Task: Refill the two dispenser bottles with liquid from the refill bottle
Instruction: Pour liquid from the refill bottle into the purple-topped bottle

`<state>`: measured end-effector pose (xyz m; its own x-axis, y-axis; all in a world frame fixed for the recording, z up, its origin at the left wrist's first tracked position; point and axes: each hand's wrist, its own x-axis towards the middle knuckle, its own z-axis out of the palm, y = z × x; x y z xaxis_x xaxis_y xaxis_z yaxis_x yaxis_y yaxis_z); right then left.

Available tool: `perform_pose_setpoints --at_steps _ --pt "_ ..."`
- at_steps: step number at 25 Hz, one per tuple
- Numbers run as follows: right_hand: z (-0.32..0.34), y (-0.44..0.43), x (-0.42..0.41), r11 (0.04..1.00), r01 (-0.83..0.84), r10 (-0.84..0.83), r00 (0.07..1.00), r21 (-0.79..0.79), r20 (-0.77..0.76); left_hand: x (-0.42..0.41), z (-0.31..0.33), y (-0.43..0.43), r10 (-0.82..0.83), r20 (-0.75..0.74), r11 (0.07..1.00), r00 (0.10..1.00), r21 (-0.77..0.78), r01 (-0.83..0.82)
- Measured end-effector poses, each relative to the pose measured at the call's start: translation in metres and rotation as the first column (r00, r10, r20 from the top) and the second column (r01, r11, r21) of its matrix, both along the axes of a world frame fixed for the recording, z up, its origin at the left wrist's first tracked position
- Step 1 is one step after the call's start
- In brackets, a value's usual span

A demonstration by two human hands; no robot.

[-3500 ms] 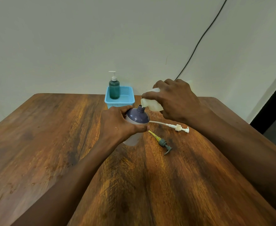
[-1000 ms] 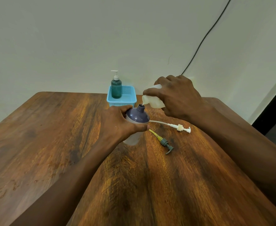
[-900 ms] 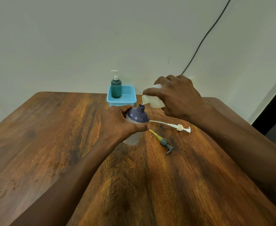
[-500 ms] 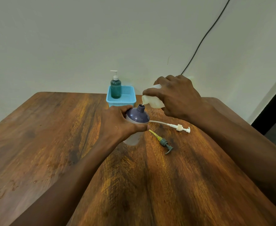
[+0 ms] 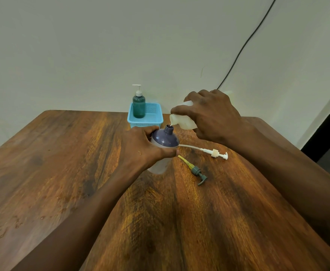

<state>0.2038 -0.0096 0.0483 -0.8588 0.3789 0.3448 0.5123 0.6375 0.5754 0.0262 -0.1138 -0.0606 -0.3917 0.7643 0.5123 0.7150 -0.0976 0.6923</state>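
A wooden table (image 5: 66,173) fills the lower view, set against a pale wall (image 5: 101,45) down which a black cable (image 5: 244,44) runs. At the table's far edge sits a small blue basket (image 5: 156,120) holding one upright bottle of dark green liquid (image 5: 138,106) with a white pump top. In front of the basket, the left hand (image 5: 140,149) is wrapped tight around a dispenser bottle (image 5: 164,139) with a purple shoulder and a frosted lower body; its threaded neck is open and it leans slightly toward the right. How full it is cannot be told. The right hand (image 5: 211,116) is clamped on the translucent white refill bottle (image 5: 183,122), tipped over so its spout sits just above the open neck, with a thin thread of pale liquid between them. On the table right of the dispenser bottle lie two removed pumps: a white pump (image 5: 217,153) with its tube pointing at the bottle, and nearer, a grey pump (image 5: 197,172) with a yellowish tube.
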Motion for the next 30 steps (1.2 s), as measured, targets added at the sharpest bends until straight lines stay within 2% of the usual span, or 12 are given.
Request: perform_pose_setpoints --at_steps 30 --pt "0.0025 -0.0038 -0.0021 1.000 -0.003 0.003 1.000 -0.016 0.014 -0.0016 -0.0015 -0.0012 -0.010 -0.001 1.000 1.000 0.014 0.010"
